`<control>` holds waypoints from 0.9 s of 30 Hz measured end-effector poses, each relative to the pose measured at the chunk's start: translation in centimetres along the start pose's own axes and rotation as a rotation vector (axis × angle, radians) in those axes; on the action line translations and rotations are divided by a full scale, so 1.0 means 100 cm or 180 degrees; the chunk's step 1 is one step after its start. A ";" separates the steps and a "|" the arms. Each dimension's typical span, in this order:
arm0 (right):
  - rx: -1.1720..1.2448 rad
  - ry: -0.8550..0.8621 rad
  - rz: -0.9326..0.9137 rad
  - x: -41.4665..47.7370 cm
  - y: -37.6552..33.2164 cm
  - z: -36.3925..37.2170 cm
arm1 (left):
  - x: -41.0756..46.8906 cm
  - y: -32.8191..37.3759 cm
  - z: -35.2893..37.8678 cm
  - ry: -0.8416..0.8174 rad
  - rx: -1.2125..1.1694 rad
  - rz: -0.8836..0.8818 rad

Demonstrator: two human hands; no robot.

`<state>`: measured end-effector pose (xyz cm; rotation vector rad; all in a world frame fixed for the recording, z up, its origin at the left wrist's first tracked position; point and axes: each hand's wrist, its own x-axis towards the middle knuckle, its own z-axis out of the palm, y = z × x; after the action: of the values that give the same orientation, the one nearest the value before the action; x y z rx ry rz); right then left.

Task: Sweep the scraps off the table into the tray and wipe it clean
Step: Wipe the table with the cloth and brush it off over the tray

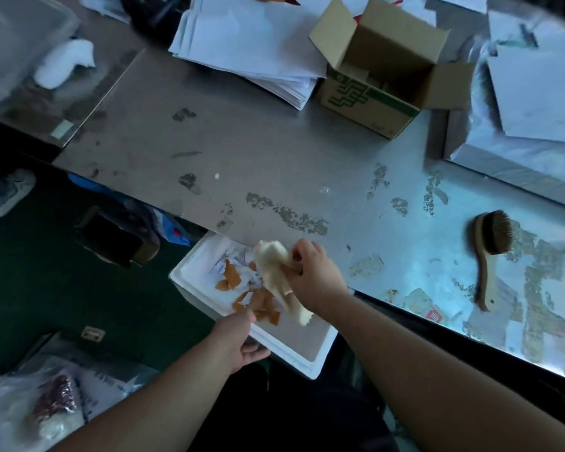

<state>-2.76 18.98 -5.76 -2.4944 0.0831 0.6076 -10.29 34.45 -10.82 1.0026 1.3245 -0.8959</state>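
Head view, looking down: a person clears a worn metal table (274,151), the right hand (313,272) bunched around a crumpled pale cloth (274,272) at the table's near edge, its fingers closed on the fabric. The left hand (242,340) grips the near rim of a white foam tray (193,272), thumb over the lip and fingers curled beneath, holding it tucked just under the table edge.

Orange and white paper scraps (252,295) already lie heaped inside the tray, directly below the cloth and at about ten o'clock from the left hand. The cloth hangs over the tray, its tail trailing toward six o'clock.

Doing this step well likely means keeping the tray's far rim snug beneath the table lip so nothing drops to the floor, and drawing the cloth toward the edge in one direction, not scrubbing in circles. A small pale crumb (216,176) sits on the table at about eleven o'clock from the right hand, well apart from it, and appears still to need gathering.

A wooden brush (490,252) lies unused at three o'clock.
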 end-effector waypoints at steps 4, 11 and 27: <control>0.0366 0.0287 -0.0180 -0.038 -0.021 -0.009 | -0.002 -0.006 -0.019 0.0065 -0.0055 -0.0043; 0.0708 0.0092 0.0306 -0.070 -0.035 -0.012 | -0.006 -0.026 -0.036 0.0009 -0.0320 -0.0209; 0.0033 -0.0213 -0.0116 -0.066 -0.037 0.025 | 0.006 -0.049 -0.061 0.0142 -0.0416 -0.0284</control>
<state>-9.00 22.99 -2.78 -2.4575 0.0155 0.6732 -16.93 38.60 -11.61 0.8722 1.4558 -0.8464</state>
